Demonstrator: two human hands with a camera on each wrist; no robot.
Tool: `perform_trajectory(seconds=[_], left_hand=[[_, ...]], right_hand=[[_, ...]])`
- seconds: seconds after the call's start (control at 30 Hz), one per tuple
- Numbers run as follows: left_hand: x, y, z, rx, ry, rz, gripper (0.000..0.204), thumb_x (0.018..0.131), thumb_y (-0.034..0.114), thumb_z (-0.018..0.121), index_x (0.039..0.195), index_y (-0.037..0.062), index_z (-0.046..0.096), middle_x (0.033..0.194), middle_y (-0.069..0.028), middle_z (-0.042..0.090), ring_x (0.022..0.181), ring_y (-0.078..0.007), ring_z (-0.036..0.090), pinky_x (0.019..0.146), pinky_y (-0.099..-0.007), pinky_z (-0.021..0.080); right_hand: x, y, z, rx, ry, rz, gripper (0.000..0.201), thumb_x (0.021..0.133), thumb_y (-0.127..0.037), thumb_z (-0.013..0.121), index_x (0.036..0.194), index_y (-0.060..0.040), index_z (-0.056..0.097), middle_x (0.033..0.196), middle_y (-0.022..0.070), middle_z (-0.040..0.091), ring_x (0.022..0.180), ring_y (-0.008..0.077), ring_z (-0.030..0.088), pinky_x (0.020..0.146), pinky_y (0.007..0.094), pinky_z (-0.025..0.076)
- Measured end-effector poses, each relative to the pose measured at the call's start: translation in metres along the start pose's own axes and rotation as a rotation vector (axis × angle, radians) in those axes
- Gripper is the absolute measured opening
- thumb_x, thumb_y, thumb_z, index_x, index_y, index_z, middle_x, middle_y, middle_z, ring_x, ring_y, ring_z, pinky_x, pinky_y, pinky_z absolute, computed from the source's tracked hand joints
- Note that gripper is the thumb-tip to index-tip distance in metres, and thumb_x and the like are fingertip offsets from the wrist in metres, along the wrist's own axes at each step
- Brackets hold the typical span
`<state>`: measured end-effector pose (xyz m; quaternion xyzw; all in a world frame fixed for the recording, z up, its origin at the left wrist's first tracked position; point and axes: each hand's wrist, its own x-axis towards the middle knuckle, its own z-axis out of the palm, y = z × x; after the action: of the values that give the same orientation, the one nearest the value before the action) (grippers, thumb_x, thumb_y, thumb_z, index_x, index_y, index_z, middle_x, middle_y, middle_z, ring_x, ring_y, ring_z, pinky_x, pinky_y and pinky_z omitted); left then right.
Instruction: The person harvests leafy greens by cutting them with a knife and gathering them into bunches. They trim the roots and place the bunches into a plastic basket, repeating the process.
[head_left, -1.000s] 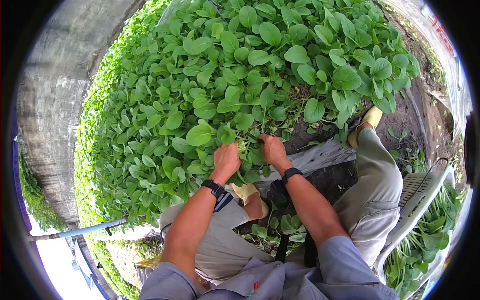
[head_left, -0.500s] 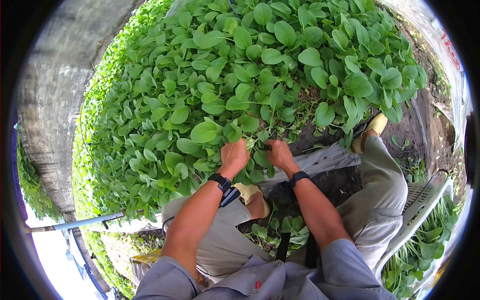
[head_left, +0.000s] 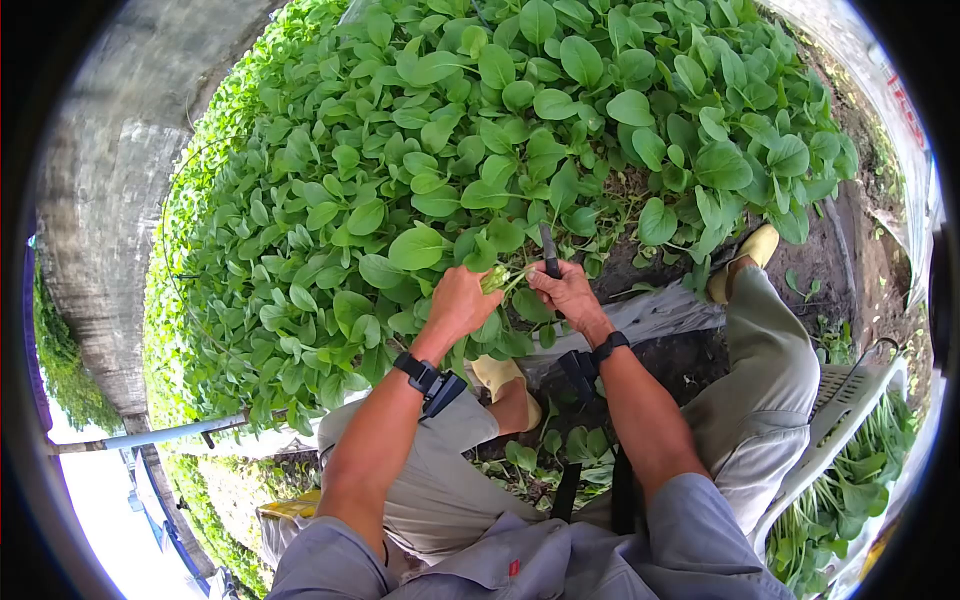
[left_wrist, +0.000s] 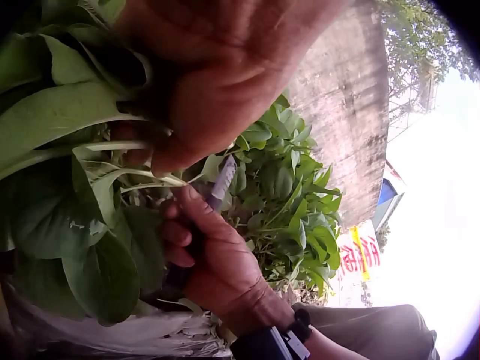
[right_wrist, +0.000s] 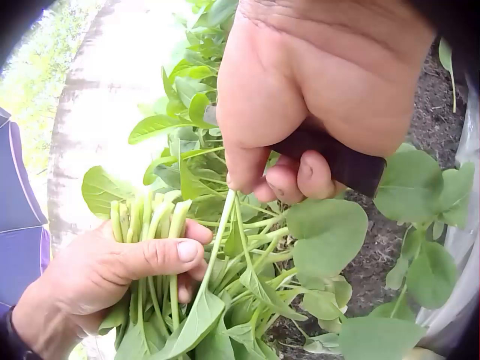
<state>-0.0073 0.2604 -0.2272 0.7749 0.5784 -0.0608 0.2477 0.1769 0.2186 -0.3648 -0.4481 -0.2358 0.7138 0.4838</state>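
Note:
My left hand (head_left: pixel 462 300) grips a bunch of leafy greens (right_wrist: pixel 154 221), its cut pale stem ends level above the thumb in the right wrist view. Just to the right, my right hand (head_left: pixel 572 295) holds a knife (head_left: pixel 549 245), its blade pointing away from me. The dark knife handle (right_wrist: pixel 330 154) lies across the palm under the curled fingers. Between thumb and forefinger that same hand pinches a thin leaf stem (right_wrist: pixel 221 236), right beside the bunch. In the left wrist view the grey blade (left_wrist: pixel 223 180) sticks up past the right thumb.
Dense leafy plants (head_left: pixel 400 190) fill the bed in front, with bare soil (head_left: pixel 630 265) at its right. A plastic sheet (head_left: pixel 650 315) edges the bed near my feet. At the lower right stands a pale plastic crate (head_left: pixel 840 400) beside harvested greens (head_left: pixel 850 490).
My right hand has drawn slightly back from the plants and turned, bringing the knife blade up into view, pointing away. The left hand still grips the bunch, its cut stems now showing.

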Motion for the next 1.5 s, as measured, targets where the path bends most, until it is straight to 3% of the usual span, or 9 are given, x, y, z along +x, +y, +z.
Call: perform_trajectory(seconds=[0.17,0.33,0.5,0.57,0.63,1.03,1.17,1.23,1.5], left_hand=[[-0.015,0.054,-0.032,-0.23,0.346,0.291,0.041,0.083,0.02,0.074,0.114,-0.0071,0.071,0.094,-0.0263,0.072,0.088,-0.0423,0.071,0.082,-0.0441,0.057],[-0.024,0.075,-0.034,-0.166,0.198,0.18,0.033,0.083,0.02,0.073,0.103,-0.0063,0.071,0.082,-0.0274,0.069,0.086,-0.0468,0.068,0.078,-0.0472,0.054],[-0.032,0.078,0.022,-0.089,-0.395,0.146,0.036,0.08,0.012,0.069,0.113,-0.0023,0.07,0.101,-0.0303,0.07,0.105,-0.0475,0.067,0.091,-0.0525,0.054],[-0.03,0.039,0.089,-0.073,-0.331,0.165,0.043,0.079,0.009,0.069,0.121,0.0004,0.067,0.109,-0.0303,0.068,0.111,-0.047,0.065,0.092,-0.0521,0.054],[-0.031,0.026,0.111,-0.049,-0.267,0.19,0.051,0.078,0.006,0.069,0.129,0.0032,0.064,0.117,-0.0303,0.066,0.117,-0.0464,0.063,0.093,-0.0517,0.054],[-0.008,-0.015,0.139,0.162,-0.56,0.084,0.037,0.077,0.001,0.059,0.111,-0.0067,0.069,0.116,-0.0283,0.067,0.116,-0.0456,0.063,0.098,-0.051,0.053],[-0.012,-0.026,0.147,0.159,-0.516,0.13,0.029,0.077,0.002,0.06,0.103,-0.0091,0.067,0.117,-0.0283,0.066,0.115,-0.0463,0.063,0.097,-0.0509,0.053],[-0.019,-0.024,0.146,0.082,-0.331,0.273,0.021,0.079,0.002,0.064,0.096,-0.009,0.067,0.11,-0.0311,0.069,0.1,-0.0494,0.069,0.083,-0.052,0.058],[-0.033,0.006,0.105,-0.064,-0.366,0.178,0.04,0.079,0.008,0.066,0.115,-0.0086,0.066,0.123,-0.0264,0.065,0.116,-0.0446,0.063,0.1,-0.0473,0.051]], right_hand=[[-0.03,-0.086,0.01,-0.255,-0.073,-0.16,0.022,0.093,-0.024,0.078,0.096,-0.0025,0.077,0.071,-0.0058,0.058,0.061,0.0055,0.047,0.055,0.0265,0.039],[-0.042,-0.089,-0.028,-0.404,-0.228,-0.015,0.028,0.093,-0.028,0.078,0.103,-0.002,0.077,0.08,-0.0009,0.069,0.064,0.0091,0.058,0.058,0.0267,0.047],[-0.035,-0.016,-0.089,-1.077,-0.165,0.295,0.031,0.095,-0.021,0.071,0.119,-0.003,0.073,0.093,0.011,0.074,0.076,0.0251,0.072,0.072,0.0385,0.059],[-0.025,0.024,-0.095,-0.954,-0.152,0.407,0.033,0.094,-0.02,0.069,0.124,-0.0042,0.072,0.1,0.0145,0.075,0.084,0.0311,0.075,0.078,0.043,0.061],[-0.002,0.072,-0.1,-1.452,-0.126,-0.115,0.03,0.092,-0.027,0.066,0.109,-0.0038,0.075,0.101,0.0225,0.074,0.096,0.0413,0.071,0.086,0.0493,0.058],[0.025,0.085,-0.102,-1.563,-0.194,0.372,0.031,0.087,-0.007,0.069,0.117,-0.0039,0.072,0.104,0.0203,0.075,0.102,0.0393,0.073,0.082,0.0491,0.06],[0.002,0.054,-0.127,-1.013,-0.239,0.765,0.023,0.087,-0.007,0.074,0.109,-0.0013,0.074,0.087,0.0151,0.074,0.077,0.0284,0.073,0.064,0.0429,0.057],[-0.015,0.047,-0.129,-0.354,-0.164,0.616,0.022,0.09,-0.013,0.079,0.106,0.0001,0.073,0.082,0.0086,0.07,0.062,0.0156,0.06,0.051,0.0344,0.046],[-0.044,0.059,-0.1,-0.06,-0.133,0.39,0.021,0.089,-0.012,0.084,0.102,0.0011,0.075,0.075,0.0034,0.065,0.059,0.0094,0.054,0.047,0.0252,0.037]])
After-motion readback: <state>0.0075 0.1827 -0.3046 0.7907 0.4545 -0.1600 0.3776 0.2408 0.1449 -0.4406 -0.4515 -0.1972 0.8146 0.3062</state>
